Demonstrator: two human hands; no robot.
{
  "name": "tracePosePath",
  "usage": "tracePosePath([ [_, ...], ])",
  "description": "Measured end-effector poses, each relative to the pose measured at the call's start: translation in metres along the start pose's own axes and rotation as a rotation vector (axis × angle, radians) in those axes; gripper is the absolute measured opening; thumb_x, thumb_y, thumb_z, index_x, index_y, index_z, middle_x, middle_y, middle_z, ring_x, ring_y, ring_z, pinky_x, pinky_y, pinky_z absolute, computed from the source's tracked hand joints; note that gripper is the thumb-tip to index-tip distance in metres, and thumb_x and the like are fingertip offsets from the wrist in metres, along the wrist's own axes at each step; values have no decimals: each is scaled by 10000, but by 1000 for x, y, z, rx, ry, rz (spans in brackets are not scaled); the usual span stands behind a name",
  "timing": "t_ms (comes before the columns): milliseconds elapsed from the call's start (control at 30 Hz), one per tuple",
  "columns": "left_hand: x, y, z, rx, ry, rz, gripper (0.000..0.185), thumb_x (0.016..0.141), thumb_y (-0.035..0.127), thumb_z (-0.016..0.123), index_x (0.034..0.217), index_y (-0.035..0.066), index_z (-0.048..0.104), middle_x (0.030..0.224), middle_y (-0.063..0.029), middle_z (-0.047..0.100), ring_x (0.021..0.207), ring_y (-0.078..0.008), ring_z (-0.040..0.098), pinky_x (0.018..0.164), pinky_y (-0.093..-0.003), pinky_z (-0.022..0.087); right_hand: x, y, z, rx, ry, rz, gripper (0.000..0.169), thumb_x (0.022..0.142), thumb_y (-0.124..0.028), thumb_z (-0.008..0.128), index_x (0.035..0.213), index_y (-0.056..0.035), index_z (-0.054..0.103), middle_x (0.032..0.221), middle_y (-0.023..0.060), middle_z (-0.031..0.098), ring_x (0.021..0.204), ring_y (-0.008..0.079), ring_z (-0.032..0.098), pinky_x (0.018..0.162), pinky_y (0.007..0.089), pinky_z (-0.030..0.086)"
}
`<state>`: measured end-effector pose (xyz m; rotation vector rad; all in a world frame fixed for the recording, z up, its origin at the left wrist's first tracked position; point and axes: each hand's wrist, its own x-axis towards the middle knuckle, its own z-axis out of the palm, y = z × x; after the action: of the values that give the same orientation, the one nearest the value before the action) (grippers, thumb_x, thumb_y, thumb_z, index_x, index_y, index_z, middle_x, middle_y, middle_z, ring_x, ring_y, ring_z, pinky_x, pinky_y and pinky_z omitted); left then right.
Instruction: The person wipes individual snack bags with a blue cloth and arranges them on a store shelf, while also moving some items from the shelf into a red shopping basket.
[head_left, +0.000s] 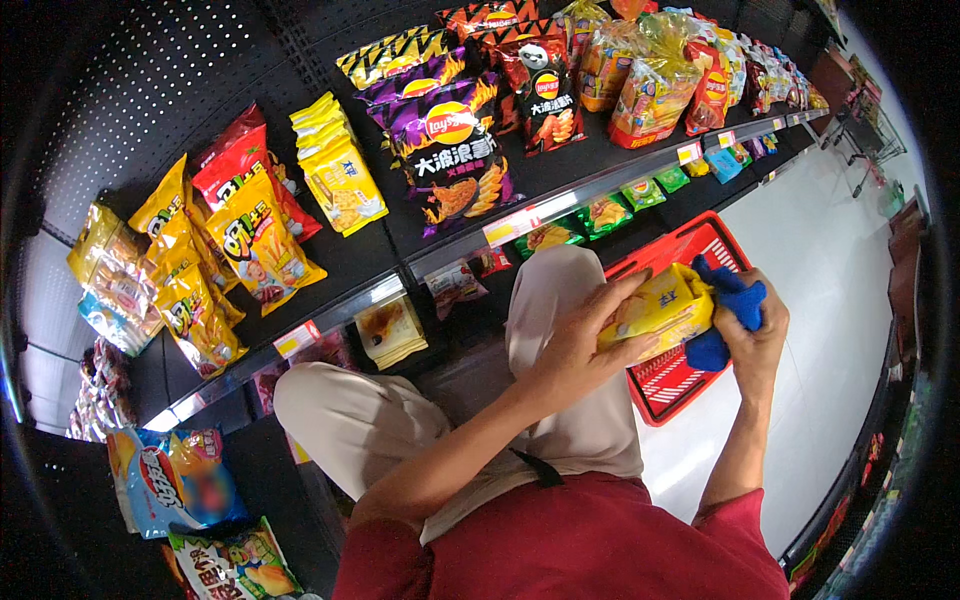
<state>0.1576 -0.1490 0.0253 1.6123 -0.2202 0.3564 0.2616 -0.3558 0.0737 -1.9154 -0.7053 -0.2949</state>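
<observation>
My left hand grips a yellow snack packet by its near end, thumb and fingers spread around it. At the packet's far end, my right hand holds a bunched blue cloth that touches or nearly touches the wrapper. Both hands are above a red plastic shopping basket on the floor, right of my bent knees. The basket's contents are largely hidden by the packet and hands. Similar yellow packets stand in a row on the shelf.
A black shelf carries purple Lay's bags, yellow snack bags and bundled packs. Green packets lie on the lower level. White price tags line the shelf edge. Pale floor stretches right, with a shopping cart beyond.
</observation>
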Motion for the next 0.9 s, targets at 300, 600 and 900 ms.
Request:
tracePosePath([
  [300, 11, 11, -98, 831, 500, 282, 322, 881, 81, 712, 1185, 11, 631, 1337, -157, 585, 1227, -257, 563, 1026, -372, 448, 7, 62, -25, -405, 45, -42, 315, 684, -13, 775, 919, -11, 565, 770, 131, 555, 685, 270, 559, 658, 355, 480],
  [600, -17, -36, -282, 917, 986, 70, 658, 911, 216, 738, 1420, -51, 419, 1406, -212, 495, 1295, -284, 495, 1062, -386, 423, -32, 225, 32, -718, -372, -70, 405, 686, -74, 795, 1039, 16, 618, 982, 207, 643, 904, 406, 644, 775, 453, 536],
  [900, -10, -74, -325, 1007, 1058, -141, 1030, 738, 320, 865, 1447, -148, 283, 1440, -339, 401, 1357, -428, 395, 1156, -415, 298, -56, 325, 107, -693, -560, -75, 388, 743, -149, 760, 1095, -46, 634, 996, 186, 654, 883, 404, 657, 757, 487, 537],
])
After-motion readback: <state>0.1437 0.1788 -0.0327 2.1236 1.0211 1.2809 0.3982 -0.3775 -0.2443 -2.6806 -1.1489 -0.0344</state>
